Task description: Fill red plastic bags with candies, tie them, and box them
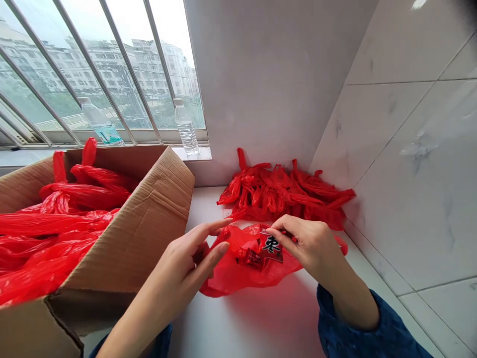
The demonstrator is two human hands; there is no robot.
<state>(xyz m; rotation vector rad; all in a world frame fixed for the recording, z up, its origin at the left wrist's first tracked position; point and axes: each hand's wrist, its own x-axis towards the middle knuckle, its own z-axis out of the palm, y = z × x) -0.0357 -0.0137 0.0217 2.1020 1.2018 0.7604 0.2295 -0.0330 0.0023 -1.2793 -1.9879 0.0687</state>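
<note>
A red plastic bag (238,278) lies spread on the white surface in front of me, its mouth facing up. Between thumb and fingers, my right hand (311,243) pinches the top edge of a small red packet (272,246) marked with a large black character outlined in white. Smaller red wrapped pieces (253,258) lie beside the packet on the bag. My left hand (194,258) is at the bag's left edge, thumb and index finger apart. Its other fingers are curled and partly hidden, and no held thing shows there.
A cardboard box (149,219) full of red plastic bags (78,199) stands on the left. More bunched red bags (279,191) lie against the back wall. Two plastic bottles, one blue-labelled (100,124) and one clear (186,129), stand by the barred window. A tiled wall (417,174) bounds the right.
</note>
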